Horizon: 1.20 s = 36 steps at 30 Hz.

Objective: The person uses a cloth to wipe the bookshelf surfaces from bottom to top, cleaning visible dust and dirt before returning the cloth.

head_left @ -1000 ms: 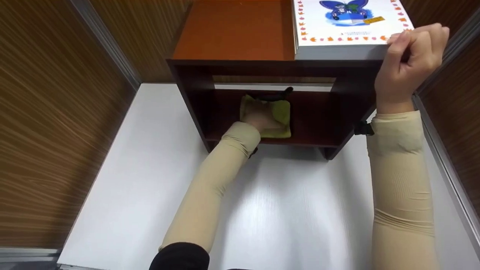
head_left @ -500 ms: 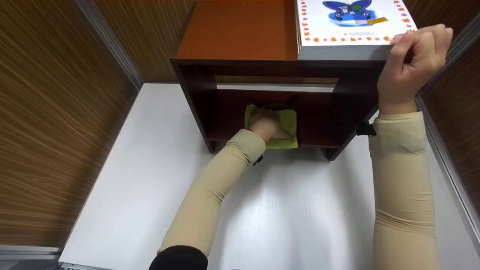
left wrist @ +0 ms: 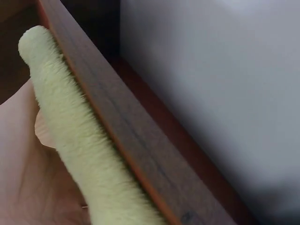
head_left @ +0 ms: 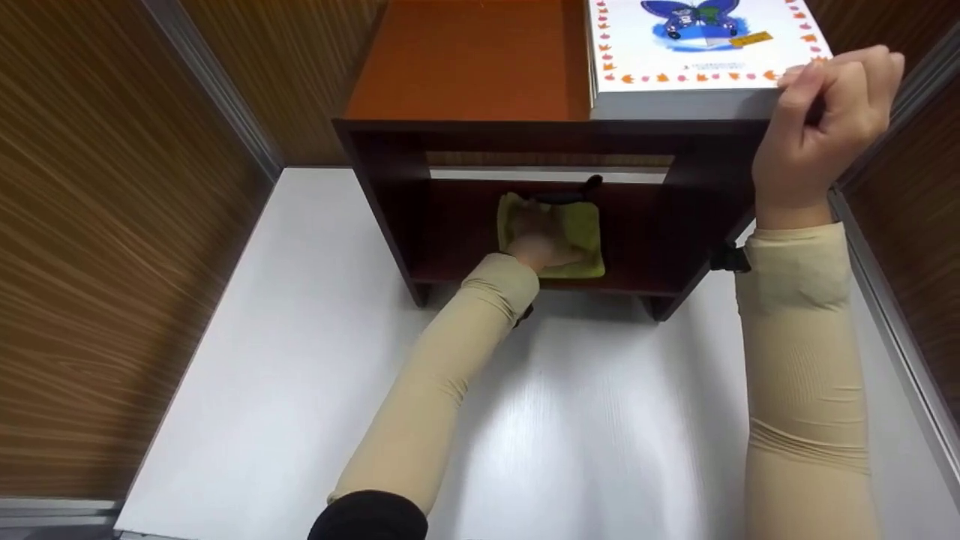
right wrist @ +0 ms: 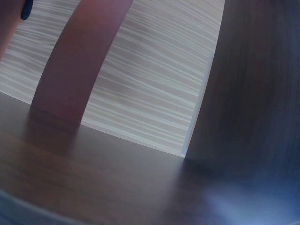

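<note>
A yellow-green plush cloth [head_left: 581,225] lies on the lower board of a dark reddish-brown shelf unit [head_left: 457,225]. On top of the cloth rests my left hand [head_left: 540,240], fingers toward the back and thumb out to the right. The left wrist view shows the fuzzy folded side of the cloth [left wrist: 84,126] along the board's front edge [left wrist: 122,117]. My right hand [head_left: 836,127] is up at the unit's top right, fingers curled beside the corner of a thick white book [head_left: 690,67]. Nothing shows inside its curl; the right wrist view does not show the hand.
Behind the cloth is a dark object with a rounded black end [head_left: 592,184]. The orange-brown top board [head_left: 472,60] carries the book at its right. Wood-grain walls [head_left: 112,262] with metal strips flank the white table [head_left: 570,420].
The cloth and my left hand first come toward the front edge of the board, then go back in, ending a little farther right than at first. The right hand stays at the book's corner.
</note>
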Each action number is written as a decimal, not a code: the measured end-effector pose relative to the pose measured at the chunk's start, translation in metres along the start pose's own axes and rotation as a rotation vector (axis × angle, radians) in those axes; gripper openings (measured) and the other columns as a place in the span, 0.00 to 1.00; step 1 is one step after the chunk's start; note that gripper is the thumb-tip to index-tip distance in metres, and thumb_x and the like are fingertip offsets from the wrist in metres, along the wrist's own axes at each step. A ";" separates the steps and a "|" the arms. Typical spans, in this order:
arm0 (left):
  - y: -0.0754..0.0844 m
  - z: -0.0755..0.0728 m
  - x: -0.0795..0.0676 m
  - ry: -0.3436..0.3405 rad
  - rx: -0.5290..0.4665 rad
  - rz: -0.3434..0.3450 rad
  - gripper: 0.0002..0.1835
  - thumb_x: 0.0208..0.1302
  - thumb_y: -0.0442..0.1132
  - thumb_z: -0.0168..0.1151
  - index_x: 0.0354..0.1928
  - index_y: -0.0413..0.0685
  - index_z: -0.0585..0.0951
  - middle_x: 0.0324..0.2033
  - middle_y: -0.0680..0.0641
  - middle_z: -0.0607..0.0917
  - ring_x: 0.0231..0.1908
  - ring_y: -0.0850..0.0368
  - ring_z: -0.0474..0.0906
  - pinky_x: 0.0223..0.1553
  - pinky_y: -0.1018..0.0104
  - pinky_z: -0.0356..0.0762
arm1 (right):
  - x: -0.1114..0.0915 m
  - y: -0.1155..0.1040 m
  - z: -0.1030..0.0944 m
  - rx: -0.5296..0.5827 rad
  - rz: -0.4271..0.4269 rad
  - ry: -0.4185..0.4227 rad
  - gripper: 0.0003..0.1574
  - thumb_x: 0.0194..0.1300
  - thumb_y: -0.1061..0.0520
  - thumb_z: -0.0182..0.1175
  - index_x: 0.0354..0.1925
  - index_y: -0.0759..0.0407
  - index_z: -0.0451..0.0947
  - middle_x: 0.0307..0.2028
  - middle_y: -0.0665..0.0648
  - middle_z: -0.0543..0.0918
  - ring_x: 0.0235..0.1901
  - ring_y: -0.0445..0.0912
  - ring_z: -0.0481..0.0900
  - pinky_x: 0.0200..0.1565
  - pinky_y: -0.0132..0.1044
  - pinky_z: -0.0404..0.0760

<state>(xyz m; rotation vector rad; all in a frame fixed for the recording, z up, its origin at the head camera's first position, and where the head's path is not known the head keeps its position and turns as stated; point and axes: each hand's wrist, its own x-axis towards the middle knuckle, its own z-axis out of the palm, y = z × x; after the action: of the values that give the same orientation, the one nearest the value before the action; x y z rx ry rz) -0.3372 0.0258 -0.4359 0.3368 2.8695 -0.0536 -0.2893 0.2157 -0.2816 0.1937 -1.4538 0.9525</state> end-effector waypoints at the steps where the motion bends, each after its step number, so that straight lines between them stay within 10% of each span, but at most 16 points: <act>1: 0.000 0.002 0.002 0.015 -0.021 -0.007 0.60 0.44 0.81 0.44 0.73 0.49 0.48 0.69 0.38 0.53 0.68 0.42 0.49 0.66 0.49 0.45 | 0.000 0.000 0.000 0.001 0.000 0.000 0.16 0.54 0.60 0.50 0.18 0.73 0.72 0.23 0.34 0.64 0.32 0.31 0.62 0.46 0.31 0.62; 6: 0.001 0.012 0.011 0.071 -0.026 -0.001 0.60 0.48 0.82 0.37 0.73 0.47 0.43 0.70 0.34 0.47 0.67 0.39 0.48 0.64 0.51 0.53 | 0.000 0.000 0.001 0.011 -0.004 0.002 0.17 0.54 0.60 0.50 0.18 0.73 0.72 0.23 0.34 0.64 0.31 0.32 0.62 0.47 0.31 0.61; 12: -0.002 0.021 0.019 0.033 -0.159 0.045 0.56 0.53 0.79 0.33 0.73 0.49 0.38 0.71 0.36 0.35 0.69 0.38 0.30 0.66 0.47 0.37 | 0.000 0.000 0.000 0.016 -0.004 0.006 0.16 0.54 0.61 0.50 0.18 0.73 0.72 0.23 0.34 0.64 0.31 0.34 0.63 0.47 0.31 0.61; 27: -0.010 0.022 0.033 0.038 -0.265 0.133 0.56 0.51 0.80 0.35 0.73 0.53 0.39 0.71 0.40 0.33 0.69 0.42 0.25 0.66 0.48 0.30 | 0.004 0.002 0.001 0.013 -0.013 0.007 0.16 0.54 0.62 0.50 0.18 0.74 0.72 0.22 0.34 0.64 0.29 0.40 0.65 0.49 0.32 0.61; 31: -0.017 0.022 0.022 0.022 -0.334 0.126 0.52 0.52 0.78 0.40 0.73 0.60 0.44 0.72 0.42 0.37 0.69 0.44 0.28 0.66 0.49 0.31 | -0.001 0.005 0.001 0.018 -0.009 0.000 0.17 0.54 0.60 0.50 0.18 0.73 0.72 0.23 0.34 0.64 0.29 0.40 0.65 0.47 0.32 0.62; 36: -0.006 0.016 -0.005 0.016 -0.143 0.055 0.36 0.66 0.66 0.38 0.71 0.60 0.56 0.69 0.39 0.55 0.68 0.40 0.46 0.66 0.48 0.45 | -0.004 0.006 0.002 0.022 0.001 -0.008 0.18 0.54 0.59 0.50 0.18 0.73 0.72 0.23 0.34 0.65 0.32 0.32 0.62 0.43 0.31 0.63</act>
<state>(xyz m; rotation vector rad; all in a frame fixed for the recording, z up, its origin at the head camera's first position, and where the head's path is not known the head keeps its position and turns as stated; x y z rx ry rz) -0.3301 0.0176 -0.4503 0.3881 2.8573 0.1644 -0.2941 0.2169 -0.2877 0.2130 -1.4511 0.9704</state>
